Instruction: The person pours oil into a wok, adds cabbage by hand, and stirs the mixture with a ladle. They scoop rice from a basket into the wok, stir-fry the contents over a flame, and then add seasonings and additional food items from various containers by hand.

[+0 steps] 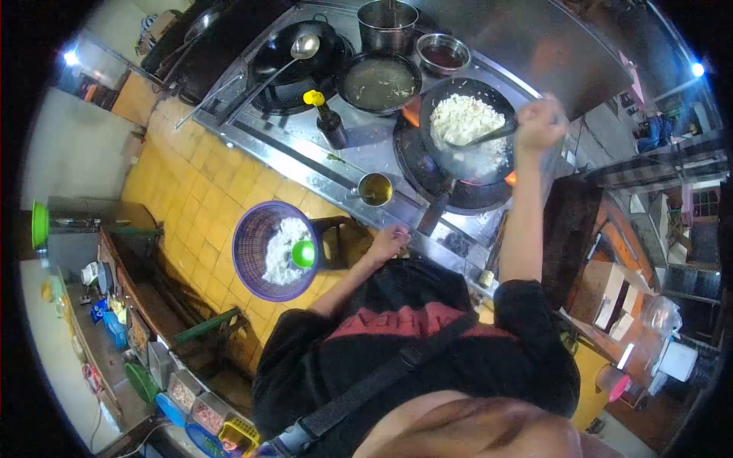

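My right hand [540, 122] is closed around the dark handle of a spatula [492, 137], its end down in white rice [466, 118]. The rice lies in a black wok [439, 95] that sits tilted over a burner [408, 153] with orange flame showing at its sides. From the wok a dark handle [435, 214] reaches toward me. My left hand [391, 243] rests low by the stove's front edge, apart from that handle. Its fingers are curled, and whatever they may hold is hidden. Just above it stands a metal cup [375, 189] of yellow oil.
A purple basket [243, 248] of rice with a green bowl [303, 254] stands at left. On the stove are a sauce bottle [330, 128], a pan of cloudy liquid [379, 82], a bowl of dark liquid [443, 55], a pot [388, 38] and a ladle [305, 47] over another wok.
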Demonstrator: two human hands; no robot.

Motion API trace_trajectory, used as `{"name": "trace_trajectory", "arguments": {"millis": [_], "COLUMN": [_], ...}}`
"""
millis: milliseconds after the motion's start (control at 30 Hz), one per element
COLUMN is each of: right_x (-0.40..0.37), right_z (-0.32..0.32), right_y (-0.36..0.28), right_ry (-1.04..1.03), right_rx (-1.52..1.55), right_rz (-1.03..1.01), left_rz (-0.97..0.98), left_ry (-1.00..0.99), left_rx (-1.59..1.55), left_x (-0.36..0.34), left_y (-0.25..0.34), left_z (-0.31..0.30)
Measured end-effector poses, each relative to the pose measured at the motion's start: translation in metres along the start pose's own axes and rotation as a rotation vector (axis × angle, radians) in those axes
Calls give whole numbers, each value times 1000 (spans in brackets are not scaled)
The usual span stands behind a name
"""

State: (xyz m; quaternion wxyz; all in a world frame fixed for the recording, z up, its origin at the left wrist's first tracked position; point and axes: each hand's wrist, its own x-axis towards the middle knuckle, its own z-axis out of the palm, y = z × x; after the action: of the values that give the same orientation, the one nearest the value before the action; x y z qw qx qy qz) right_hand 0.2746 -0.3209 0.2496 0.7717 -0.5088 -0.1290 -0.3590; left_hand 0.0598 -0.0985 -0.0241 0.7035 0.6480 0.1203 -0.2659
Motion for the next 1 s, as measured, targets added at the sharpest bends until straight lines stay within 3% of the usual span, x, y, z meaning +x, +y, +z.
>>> {"name": "trace_trajectory", "arguments": {"millis": [67, 233, 367, 467, 633, 733, 867, 900, 1000], "right_x": [0, 0, -19, -5, -11, -9, -14, -7, -11], "right_z": [-9, 0, -13, 9, -13, -6, -15, -5, 5], "right_y": [32, -20, 2, -45, -10, -27, 14, -8, -23], "right_ry": [51, 73, 21, -2, -61, -16, -63, -80, 5], "right_rx": [-17, -13, -101, -170, -214, -27, -230, -315, -108], "right_rz": [100, 194, 135, 191, 112, 148, 41, 165, 178], "left_rz": [-11, 8, -16, -49, -17, 34, -56, -44, 1], "left_ry": [-18, -7, -6, 3, -19, -6, 18, -6, -6], "left_rx": [-88, 53, 36, 38, 86, 59, 8, 5, 30], "left_x": [0, 7, 1, -2, 6, 8, 3, 4, 13], "left_y": [-5, 6, -6, 10, -3, -4, 3, -5, 3], "left_z": [-1, -4, -3, -1, -7, -5, -2, -3, -6]}}
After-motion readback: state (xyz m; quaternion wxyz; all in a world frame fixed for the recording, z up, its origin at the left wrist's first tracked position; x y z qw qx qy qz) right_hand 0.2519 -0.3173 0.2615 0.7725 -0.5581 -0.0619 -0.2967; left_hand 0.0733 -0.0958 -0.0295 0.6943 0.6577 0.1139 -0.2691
